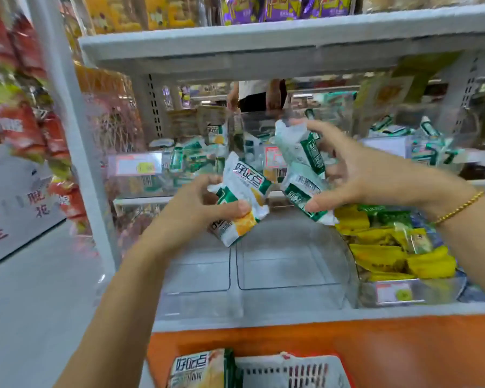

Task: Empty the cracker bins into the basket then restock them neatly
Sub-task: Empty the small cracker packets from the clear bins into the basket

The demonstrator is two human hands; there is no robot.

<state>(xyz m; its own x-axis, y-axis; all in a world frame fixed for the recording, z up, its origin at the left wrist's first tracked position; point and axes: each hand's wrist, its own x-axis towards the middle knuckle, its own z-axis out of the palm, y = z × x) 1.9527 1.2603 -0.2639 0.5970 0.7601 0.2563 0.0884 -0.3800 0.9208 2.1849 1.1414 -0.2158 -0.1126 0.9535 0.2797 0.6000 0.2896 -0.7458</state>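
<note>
Shelving unit (pixel 263 49): white metal, tiered, and it fills the view. I stand square to it so both arms reach the middle tier.

Lower clear bins (pixel 291 264): two acrylic compartments side by side, directly beneath my hands. I can see no packets in either. I judge these to be emptied and awaiting restock.

Upper clear bins (pixel 185 163): behind and above the lower ones, with loose green-and-white packets lying in no order. The picture is blurred here, so I cannot count them.

Basket (pixel 305 372): white slotted plastic, at the bottom edge, below the orange base panel (pixel 347 345). It sits close in front of me so that packets can be dropped straight down. One cracker packet in the basket (pixel 199 368) shows at its left side.

Yellow packets (pixel 389 253): heaped in the bin just right of the empty pair. They are a different product and are untouched.

Left hand (pixel 196 205): curled round the left bundle of cracker packets (pixel 244 197), with the thumb pressed across the front and the fingers behind. I make it two or more packets, clamped flat so they stay stacked.

Right hand (pixel 359 172): spread wide and curled round the right bundle of cracker packets (pixel 303 163), fingers over the top and thumb beneath. The wide grip keeps a larger, looser handful together.

Both bundles are held in the air over the lower bins, near each other. I cannot tell whether they touch, nor whether they are bound for the basket or the bins.

Bracelet (pixel 459 205): a gold chain on my right wrist, apart from the stock.
</note>
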